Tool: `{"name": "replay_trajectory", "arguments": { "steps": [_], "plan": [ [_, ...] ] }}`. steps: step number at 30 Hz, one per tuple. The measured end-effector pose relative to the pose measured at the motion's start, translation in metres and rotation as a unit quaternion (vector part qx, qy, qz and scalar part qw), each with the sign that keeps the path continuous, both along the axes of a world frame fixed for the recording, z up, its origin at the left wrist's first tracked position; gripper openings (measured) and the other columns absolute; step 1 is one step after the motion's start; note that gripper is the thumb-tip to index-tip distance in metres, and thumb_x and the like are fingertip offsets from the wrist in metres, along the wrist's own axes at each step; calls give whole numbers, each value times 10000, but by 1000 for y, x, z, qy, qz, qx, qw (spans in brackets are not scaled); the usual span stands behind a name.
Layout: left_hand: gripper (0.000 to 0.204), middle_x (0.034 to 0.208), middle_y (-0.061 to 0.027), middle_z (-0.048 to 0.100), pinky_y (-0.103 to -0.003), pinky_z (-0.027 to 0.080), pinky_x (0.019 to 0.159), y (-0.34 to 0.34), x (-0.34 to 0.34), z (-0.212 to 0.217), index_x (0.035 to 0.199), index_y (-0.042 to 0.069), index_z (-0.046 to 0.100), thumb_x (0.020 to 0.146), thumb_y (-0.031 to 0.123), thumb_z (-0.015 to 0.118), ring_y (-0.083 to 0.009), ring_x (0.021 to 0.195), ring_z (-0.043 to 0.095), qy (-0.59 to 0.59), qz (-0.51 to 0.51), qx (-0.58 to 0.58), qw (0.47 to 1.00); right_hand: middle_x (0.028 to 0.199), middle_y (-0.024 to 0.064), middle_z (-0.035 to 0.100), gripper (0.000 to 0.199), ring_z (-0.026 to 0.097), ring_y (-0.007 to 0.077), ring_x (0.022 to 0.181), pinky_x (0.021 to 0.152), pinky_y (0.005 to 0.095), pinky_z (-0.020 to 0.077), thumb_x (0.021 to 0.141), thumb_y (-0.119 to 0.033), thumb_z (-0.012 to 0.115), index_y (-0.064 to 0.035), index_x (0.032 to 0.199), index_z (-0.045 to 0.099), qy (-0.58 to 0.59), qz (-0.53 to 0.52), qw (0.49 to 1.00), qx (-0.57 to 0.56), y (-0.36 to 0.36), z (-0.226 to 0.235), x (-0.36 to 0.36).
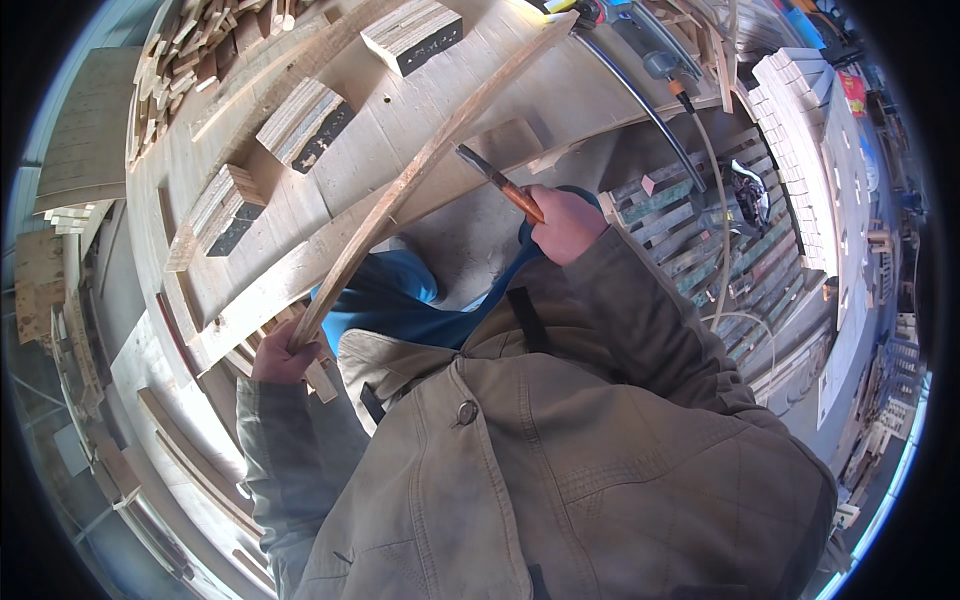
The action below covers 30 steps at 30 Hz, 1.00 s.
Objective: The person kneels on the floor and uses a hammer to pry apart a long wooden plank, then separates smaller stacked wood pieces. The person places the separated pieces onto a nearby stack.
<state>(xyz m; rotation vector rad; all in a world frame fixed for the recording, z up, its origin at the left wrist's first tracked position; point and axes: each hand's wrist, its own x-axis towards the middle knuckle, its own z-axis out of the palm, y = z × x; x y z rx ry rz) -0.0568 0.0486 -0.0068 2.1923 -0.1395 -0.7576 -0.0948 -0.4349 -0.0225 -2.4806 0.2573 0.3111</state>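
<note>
My left hand [285, 352] is closed round the near end of a long wooden strip [405, 185]. The strip slants up and right across the workbench, its far end by the bench's far edge. In my right hand [568, 225] is a chisel [500, 183] with an orange-brown handle and a dark metal blade. Its blade points up and left, with the tip just right of the strip and apart from it. Three plywood blocks with dark faces, one of them a middle block [305, 125], stand on the bench [340, 205] left of the strip.
Loose wood offcuts [215, 45] are heaped at the bench's far left. A slatted pallet [690, 250] lies to the right, beside stacked pale boards [800, 150]. A hose [727, 230] hangs down by the pallet. More wood strips [190, 455] lie on the left.
</note>
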Motion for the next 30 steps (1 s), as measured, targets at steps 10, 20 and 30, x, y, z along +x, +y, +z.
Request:
{"name": "replay_trajectory", "arguments": {
  "steps": [10, 20, 30],
  "plan": [
    [560, 1065, -69, 661, -347, 520, 899, -1, 0, 3, 1403, 33, 651, 849, 46, 729, -191, 1000, 664, 3, -5, 6, 1000, 1113, 172, 722, 342, 680, 413, 1044, 863, 532, 533, 926, -123, 606, -111, 1265, 642, -19, -3, 1000, 3, 1, 2, -1],
    [547, 1055, -51, 676, -329, 518, 892, -3, 1, 5, 1393, 28, 655, 852, 45, 732, -163, 982, 657, -14, -12, 14, 1000, 1005, 201, 716, 322, 675, 436, 987, 846, 516, 519, 877, -64, 588, -40, 1194, 639, -49, -9, 999, 6, 6, 4, 2],
    [590, 1074, -88, 669, -359, 520, 912, 4, 2, -2, 1432, 54, 639, 847, 46, 722, -206, 1009, 665, -37, -31, 3, 999, 958, 249, 697, 226, 670, 453, 959, 833, 512, 523, 881, -148, 650, -17, 1065, 665, -14, -42, 999, -8, 5, -6, 5]
  ]
}}
